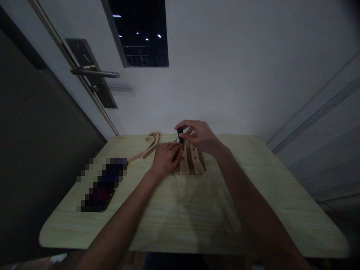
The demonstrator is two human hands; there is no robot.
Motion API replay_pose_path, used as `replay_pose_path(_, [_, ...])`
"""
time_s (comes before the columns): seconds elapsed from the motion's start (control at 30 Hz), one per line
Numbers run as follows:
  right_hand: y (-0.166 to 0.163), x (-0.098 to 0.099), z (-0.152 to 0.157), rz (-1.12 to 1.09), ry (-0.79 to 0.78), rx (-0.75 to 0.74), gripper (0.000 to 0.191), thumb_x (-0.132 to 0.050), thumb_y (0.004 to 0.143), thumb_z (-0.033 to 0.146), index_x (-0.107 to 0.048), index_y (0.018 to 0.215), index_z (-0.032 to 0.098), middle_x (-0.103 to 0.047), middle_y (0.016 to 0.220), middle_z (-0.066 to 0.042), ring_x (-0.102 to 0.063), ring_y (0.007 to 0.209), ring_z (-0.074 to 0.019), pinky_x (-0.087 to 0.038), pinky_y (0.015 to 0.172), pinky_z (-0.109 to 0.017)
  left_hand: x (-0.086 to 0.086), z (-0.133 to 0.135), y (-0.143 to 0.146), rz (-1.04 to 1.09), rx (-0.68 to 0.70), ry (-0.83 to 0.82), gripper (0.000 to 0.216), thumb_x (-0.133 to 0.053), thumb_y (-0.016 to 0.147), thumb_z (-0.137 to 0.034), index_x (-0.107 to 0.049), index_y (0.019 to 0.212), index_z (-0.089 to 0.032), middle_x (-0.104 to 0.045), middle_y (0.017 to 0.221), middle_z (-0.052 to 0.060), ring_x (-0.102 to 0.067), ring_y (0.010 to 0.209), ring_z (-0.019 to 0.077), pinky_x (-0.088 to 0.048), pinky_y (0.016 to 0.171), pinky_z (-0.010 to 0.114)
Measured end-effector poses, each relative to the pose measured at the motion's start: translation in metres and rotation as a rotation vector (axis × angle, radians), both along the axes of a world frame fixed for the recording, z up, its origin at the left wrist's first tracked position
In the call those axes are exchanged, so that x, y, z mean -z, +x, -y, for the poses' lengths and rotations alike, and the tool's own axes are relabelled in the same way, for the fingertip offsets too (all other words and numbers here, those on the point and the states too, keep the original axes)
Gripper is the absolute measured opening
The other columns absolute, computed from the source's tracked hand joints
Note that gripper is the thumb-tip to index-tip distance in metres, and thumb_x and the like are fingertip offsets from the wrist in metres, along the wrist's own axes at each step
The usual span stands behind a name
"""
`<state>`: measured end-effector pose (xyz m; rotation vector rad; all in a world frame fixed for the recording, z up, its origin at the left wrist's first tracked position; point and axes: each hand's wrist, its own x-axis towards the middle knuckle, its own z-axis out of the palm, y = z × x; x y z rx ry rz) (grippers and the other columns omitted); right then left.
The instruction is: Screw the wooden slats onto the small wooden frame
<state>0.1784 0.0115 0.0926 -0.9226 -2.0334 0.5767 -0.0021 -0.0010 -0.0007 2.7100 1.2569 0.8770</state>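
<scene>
My right hand [198, 135] pinches the black handle of a short screwdriver [180, 135] between thumb and fingers. The tool stands nearly upright, its lower end on a pale wooden strip. That strip belongs to a small wooden assembly [198, 165], where two shaped strips with dark holes lie side by side on a darker base. My left hand [166, 159] rests on the left part of the assembly, fingers stretched toward the screwdriver's lower end and thumb apart. It hides much of the base. The screwdriver's tip is too small to make out.
A curved wooden hook-shaped piece [152, 146] lies left of the assembly. Nearer me on the left is a blurred-out phone-like object [104, 187]. The pale wood-grain table [180, 213] stands against a white door [225, 75] with a metal handle [97, 73].
</scene>
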Motion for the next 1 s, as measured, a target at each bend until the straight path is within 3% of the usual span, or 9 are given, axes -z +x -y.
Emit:
replay_pose_path(0.13, [-0.0016, -0.0012, 0.0011, -0.01, 0.021, 0.075, 0.02, -0.072, 0.073, 0.031, -0.063, 0.084, 0.018, -0.063, 0.073, 0.001, -0.052, 0.058, -0.0098, -0.044, 0.058, -0.024, 0.001, -0.0007, -0.0003, -0.002, -0.001, 0.006, 0.034, -0.046, 0.097, -0.029, -0.062, 0.124, -0.014, -0.067, 0.121, 0.014, -0.059, 0.114, 0.0289, -0.048, 0.1, 0.049])
replay_pose_path(0.37, [-0.0051, 0.0022, 0.0051, -0.052, -0.039, -0.01, 0.032, -0.072, 0.074, 0.041, -0.047, 0.075, 0.021, -0.059, 0.077, 0.002, -0.054, 0.062, -0.0104, -0.043, 0.058, -0.023, -0.0011, -0.0002, -0.0003, -0.015, 0.003, 0.005, 0.031, -0.046, 0.097, -0.028, -0.064, 0.118, -0.015, -0.067, 0.121, 0.015, -0.059, 0.115, 0.0303, -0.048, 0.099, 0.051])
replay_pose_path(0.57, [-0.0056, 0.0044, 0.0039, -0.005, -0.077, -0.04, 0.023, -0.065, 0.084, 0.033, -0.061, 0.103, 0.022, -0.062, 0.08, 0.003, -0.053, 0.058, -0.0095, -0.041, 0.058, -0.023, -0.0023, 0.0004, 0.0006, -0.012, -0.001, -0.002, 0.033, -0.045, 0.097, -0.028, -0.063, 0.121, -0.014, -0.066, 0.123, 0.015, -0.059, 0.114, 0.0302, -0.048, 0.099, 0.051])
replay_pose_path(0.63, [-0.0038, 0.0037, 0.0016, 0.048, -0.025, -0.029, 0.017, -0.057, 0.089, 0.03, -0.066, 0.099, 0.02, -0.067, 0.083, 0.0, -0.055, 0.062, -0.0106, -0.042, 0.063, -0.024, -0.0012, -0.0001, 0.0007, -0.004, 0.002, -0.003, 0.033, -0.045, 0.097, -0.028, -0.062, 0.123, -0.016, -0.067, 0.123, 0.014, -0.06, 0.114, 0.0291, -0.047, 0.1, 0.051])
replay_pose_path(0.7, [-0.0024, 0.0032, 0.0001, 0.08, 0.02, -0.021, 0.02, -0.052, 0.091, 0.027, -0.069, 0.095, 0.018, -0.07, 0.087, -0.003, -0.058, 0.069, -0.0126, -0.044, 0.068, -0.026, -0.0001, -0.0004, 0.0006, -0.001, 0.001, 0.0, 0.034, -0.045, 0.097, -0.029, -0.062, 0.124, -0.017, -0.067, 0.124, 0.013, -0.059, 0.115, 0.029, -0.047, 0.101, 0.051])
replay_pose_path(0.83, [-0.0025, 0.0027, 0.0019, 0.094, -0.005, -0.023, 0.033, -0.046, 0.091, 0.019, -0.069, 0.115, 0.018, -0.073, 0.102, -0.006, -0.063, 0.082, -0.0145, -0.046, 0.072, -0.027, 0.0002, 0.0003, 0.0001, -0.004, 0.002, -0.004, 0.035, -0.044, 0.098, -0.031, -0.062, 0.124, -0.015, -0.067, 0.123, 0.014, -0.058, 0.114, 0.03, -0.047, 0.1, 0.051])
replay_pose_path(1.0, [-0.0034, 0.0012, 0.0059, 0.113, -0.029, -0.002, 0.042, -0.047, 0.088, 0.014, -0.067, 0.124, 0.019, -0.073, 0.101, -0.006, -0.062, 0.076, -0.0129, -0.048, 0.073, -0.028, -0.0008, 0.0008, -0.0001, -0.007, 0.008, -0.019, 0.035, -0.045, 0.097, -0.029, -0.061, 0.125, -0.014, -0.066, 0.124, 0.014, -0.058, 0.115, 0.0301, -0.047, 0.1, 0.051])
